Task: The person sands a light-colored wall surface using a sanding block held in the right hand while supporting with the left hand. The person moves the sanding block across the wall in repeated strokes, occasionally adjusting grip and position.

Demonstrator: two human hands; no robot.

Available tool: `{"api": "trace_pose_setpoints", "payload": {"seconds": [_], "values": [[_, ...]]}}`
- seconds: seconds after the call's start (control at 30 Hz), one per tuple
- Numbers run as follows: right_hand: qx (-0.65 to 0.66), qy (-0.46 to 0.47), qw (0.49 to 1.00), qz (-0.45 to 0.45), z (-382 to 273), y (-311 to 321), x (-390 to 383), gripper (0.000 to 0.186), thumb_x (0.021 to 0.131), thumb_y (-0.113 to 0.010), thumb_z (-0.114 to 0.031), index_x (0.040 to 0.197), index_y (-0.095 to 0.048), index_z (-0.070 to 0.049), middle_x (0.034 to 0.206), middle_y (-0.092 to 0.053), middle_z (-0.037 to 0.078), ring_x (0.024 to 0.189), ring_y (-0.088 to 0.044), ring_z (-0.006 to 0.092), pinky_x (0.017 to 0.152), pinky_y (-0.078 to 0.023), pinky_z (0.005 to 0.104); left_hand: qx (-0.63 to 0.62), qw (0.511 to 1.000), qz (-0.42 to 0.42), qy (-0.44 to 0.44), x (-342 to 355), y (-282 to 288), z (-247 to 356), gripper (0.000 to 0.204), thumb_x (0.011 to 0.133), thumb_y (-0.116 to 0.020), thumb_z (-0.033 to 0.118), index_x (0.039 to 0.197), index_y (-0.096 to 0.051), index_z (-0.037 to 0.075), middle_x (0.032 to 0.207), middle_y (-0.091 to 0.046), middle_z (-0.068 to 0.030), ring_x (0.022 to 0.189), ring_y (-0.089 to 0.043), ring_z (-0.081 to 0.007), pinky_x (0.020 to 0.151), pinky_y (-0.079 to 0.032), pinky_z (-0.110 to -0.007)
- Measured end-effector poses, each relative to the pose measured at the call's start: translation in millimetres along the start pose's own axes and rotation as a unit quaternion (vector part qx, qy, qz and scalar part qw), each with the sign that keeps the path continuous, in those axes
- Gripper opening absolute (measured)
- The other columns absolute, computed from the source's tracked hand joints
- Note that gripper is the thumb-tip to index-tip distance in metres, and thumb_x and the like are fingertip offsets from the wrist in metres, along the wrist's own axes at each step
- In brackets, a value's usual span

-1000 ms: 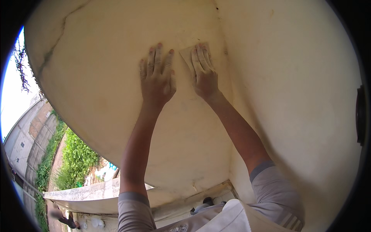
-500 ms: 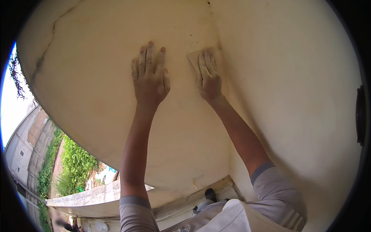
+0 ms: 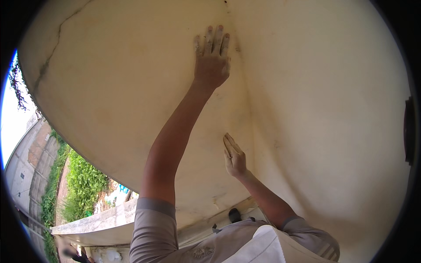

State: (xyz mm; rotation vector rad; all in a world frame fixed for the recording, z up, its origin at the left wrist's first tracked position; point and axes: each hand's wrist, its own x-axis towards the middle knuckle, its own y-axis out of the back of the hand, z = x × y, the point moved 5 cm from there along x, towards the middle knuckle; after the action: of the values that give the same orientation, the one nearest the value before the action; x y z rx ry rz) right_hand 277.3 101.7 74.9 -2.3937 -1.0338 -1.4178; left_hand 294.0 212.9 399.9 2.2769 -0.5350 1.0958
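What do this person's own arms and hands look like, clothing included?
Short grey sleeves end in darker grey bands; pale stripes mark the right sleeve. Forearms are bare. No glove shows on the left hand or right hand; left fingers look dusty.

you wear a grey-beige short-sleeved shirt (image 3: 228,236) with a rough-textured rounded emblem (image 3: 204,252) on the chest. your left sleeve (image 3: 151,230) ends in a darker grey cuff (image 3: 155,204); your right sleeve (image 3: 311,239) has a matching band and pale slanting stripes (image 3: 329,251). an off-white panel (image 3: 265,247) with a thin seam line comes to a blunt point in front. powdery dust coats the fingers of your left hand (image 3: 212,65).
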Motion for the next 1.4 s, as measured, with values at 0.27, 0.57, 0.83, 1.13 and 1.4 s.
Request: {"api": "trace_pose_setpoints", "payload": {"seconds": [0.27,0.57,0.83,1.13,1.4], "values": [[0.049,-0.128,0.989,-0.054,6,10,-93,0.043,0.109,-0.059,-0.009,0.15,-0.067,0.002,0.154,-0.065,0.031,0.139,-0.066,0.0451,0.116,-0.055,0.047,-0.079,0.99,-0.064,-0.096,-56,-44,46,0.052,0.095,-0.07,0.015,0.143,-0.067,-0.004,0.18,-0.037,-0.019,0.166,-0.035,-0.0374,0.133,-0.032,-0.063],[0.061,-0.13,0.989,-0.04,17,16,-103,0.044,0.108,-0.062,-0.008,0.149,-0.066,0.006,0.152,-0.067,0.029,0.137,-0.069,0.0422,0.114,-0.056,0.0426,-0.019,0.999,0.011,-0.025,-4,-19,45,0.064,0.096,-0.062,0.011,0.157,-0.056,-0.007,0.178,-0.039,-0.0224,0.166,-0.035,-0.0393,0.134,-0.034,-0.054],[0.103,-0.114,0.986,0.071,14,48,-69,0.042,0.111,-0.058,-0.004,0.149,-0.064,0.012,0.151,-0.067,0.031,0.141,-0.068,0.0395,0.116,-0.055,0.0432,-0.091,0.952,-0.197,-0.214,-114,-50,42,0.057,0.096,-0.066,0.015,0.152,-0.065,0.001,0.178,-0.043,-0.0157,0.167,-0.037,-0.0303,0.136,-0.03,-0.053],[-0.117,0.166,0.958,0.204,-60,77,262,0.05,0.109,-0.058,-0.003,0.157,-0.057,0.01,0.164,-0.055,0.032,0.153,-0.053,0.047,0.122,-0.051,0.0482,0.025,0.998,0.001,-0.061,-8,51,-59,0.056,0.105,-0.062,0.024,0.161,-0.061,0.016,0.178,-0.044,-0.0102,0.166,-0.038,-0.031,0.134,-0.031,-0.058],[-0.205,0.226,0.934,0.187,-10,33,273,0.054,0.109,-0.058,-0.01,0.158,-0.054,0.012,0.167,-0.048,0.035,0.159,-0.04,0.0567,0.132,-0.035,0.06,0.034,0.999,0.013,-0.022,-11,56,-62,0.058,0.105,-0.061,0.023,0.163,-0.06,0.018,0.178,-0.043,-0.0134,0.165,-0.039,-0.0327,0.134,-0.03,-0.06]]}}
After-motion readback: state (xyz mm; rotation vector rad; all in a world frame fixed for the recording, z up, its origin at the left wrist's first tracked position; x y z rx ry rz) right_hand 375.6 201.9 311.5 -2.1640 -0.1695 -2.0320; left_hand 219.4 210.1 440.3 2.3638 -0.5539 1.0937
